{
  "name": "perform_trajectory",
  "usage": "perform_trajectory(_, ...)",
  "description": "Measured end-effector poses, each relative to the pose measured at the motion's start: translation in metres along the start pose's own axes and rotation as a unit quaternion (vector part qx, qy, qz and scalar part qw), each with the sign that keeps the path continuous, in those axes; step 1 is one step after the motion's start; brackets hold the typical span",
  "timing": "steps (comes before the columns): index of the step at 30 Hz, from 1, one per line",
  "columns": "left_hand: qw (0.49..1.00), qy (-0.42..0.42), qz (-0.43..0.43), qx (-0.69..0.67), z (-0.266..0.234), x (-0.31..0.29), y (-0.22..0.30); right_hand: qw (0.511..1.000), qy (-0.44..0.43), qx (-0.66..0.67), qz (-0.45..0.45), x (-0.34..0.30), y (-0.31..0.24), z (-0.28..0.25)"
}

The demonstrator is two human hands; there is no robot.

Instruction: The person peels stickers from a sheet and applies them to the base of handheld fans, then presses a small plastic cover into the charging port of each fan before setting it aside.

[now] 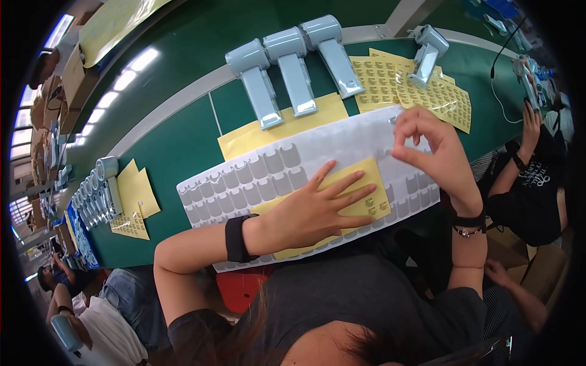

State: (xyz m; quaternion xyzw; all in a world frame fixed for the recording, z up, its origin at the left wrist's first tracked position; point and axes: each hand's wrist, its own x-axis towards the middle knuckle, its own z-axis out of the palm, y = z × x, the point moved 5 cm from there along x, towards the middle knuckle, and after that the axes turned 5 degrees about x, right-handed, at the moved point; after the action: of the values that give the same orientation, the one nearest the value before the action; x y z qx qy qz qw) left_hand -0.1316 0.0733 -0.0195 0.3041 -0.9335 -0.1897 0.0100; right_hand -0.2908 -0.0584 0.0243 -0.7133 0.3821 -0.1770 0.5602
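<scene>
The left hand point(310, 216), spread wide, is pinning the yellow sheet point(379, 178) beneath it; the right hand point(444, 149), curling narrow over the white sheet point(342, 143), hold unclear, is seemingly peeling or placing labels point(370, 205), likely needing a precise pinch next.

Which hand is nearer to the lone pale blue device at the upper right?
Right. The right hand is below the pale blue device in the picture; the left hand is farther off, lower and leftward.
</scene>
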Motion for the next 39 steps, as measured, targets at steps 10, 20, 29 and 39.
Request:
perform_trajectory(10, 1.000, 0.015, 0.010, 0.010, 0.010, -0.002, 0.002, 0.984, 0.079, -0.147, -0.067, 0.111, 0.005, 0.045)
perform_trajectory(20, 0.998, 0.055, 0.014, 0.036, 0.018, -0.002, 0.002, 0.978, 0.044, -0.191, -0.072, 0.120, 0.005, 0.051)
perform_trajectory(29, 0.999, 0.027, 0.008, 0.037, 0.015, -0.002, 0.003, 0.961, 0.075, -0.246, -0.103, 0.123, 0.008, 0.059)
perform_trajectory(39, 0.999, 0.014, 0.019, 0.039, 0.004, -0.002, 0.004, 0.911, 0.185, -0.235, -0.282, 0.034, -0.034, 0.052)
